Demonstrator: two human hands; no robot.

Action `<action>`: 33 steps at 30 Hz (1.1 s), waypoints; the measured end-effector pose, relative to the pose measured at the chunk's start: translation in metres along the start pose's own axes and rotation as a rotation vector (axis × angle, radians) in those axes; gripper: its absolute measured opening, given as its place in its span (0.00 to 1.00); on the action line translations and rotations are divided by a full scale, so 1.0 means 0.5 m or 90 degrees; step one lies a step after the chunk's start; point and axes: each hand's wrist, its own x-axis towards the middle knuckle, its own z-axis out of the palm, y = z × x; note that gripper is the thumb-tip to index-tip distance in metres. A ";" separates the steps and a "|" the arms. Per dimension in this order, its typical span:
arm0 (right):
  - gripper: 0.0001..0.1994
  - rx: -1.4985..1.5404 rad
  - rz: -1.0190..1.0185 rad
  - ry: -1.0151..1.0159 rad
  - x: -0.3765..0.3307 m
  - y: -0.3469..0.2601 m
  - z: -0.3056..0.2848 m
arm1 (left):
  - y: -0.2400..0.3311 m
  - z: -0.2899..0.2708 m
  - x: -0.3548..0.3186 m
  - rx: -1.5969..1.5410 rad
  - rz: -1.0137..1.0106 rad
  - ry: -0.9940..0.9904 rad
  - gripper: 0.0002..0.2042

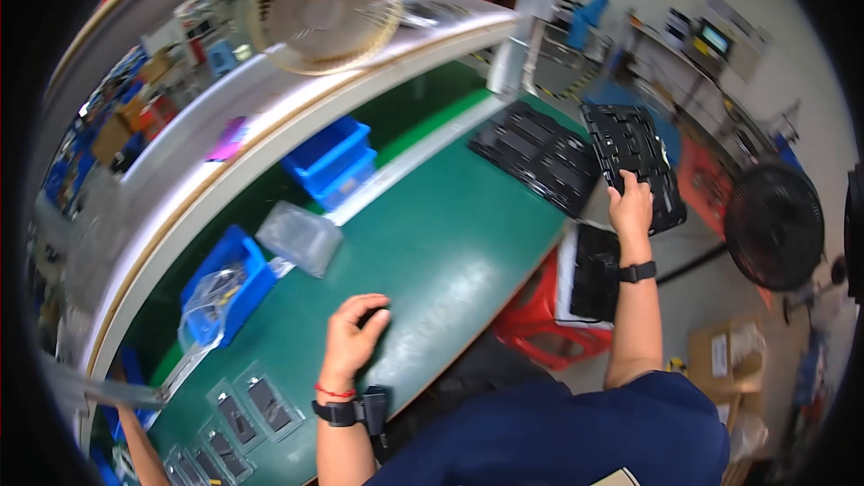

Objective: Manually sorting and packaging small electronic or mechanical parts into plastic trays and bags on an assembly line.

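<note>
My right hand (pixel 633 204) grips the near side of a black moulded tray (pixel 627 137), which is tilted up past the right end of the green table (pixel 423 261). Its thumb and a finger show at the tray's edge; the other fingers are partly hidden. Another black moulded tray (pixel 537 151), perhaps a stack, lies flat on the table to the left of it. Over the middle of the table is my left hand (pixel 353 342), fingers curved and thumb apart, with nothing visible in it. A clear plastic box (pixel 301 238) stands beyond that hand.
Several clear packs with dark flat parts (pixel 267 402) lie at the lower left, near another person's arm (pixel 142 452). Blue bins (pixel 229 283) line the back edge. A red stool (pixel 542 319) bears a dark flat item (pixel 594 274). A black fan (pixel 774 227) stands at right.
</note>
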 end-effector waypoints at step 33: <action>0.14 -0.022 0.185 0.199 -0.134 0.173 0.164 | 0.014 0.024 0.007 0.078 0.095 0.002 0.07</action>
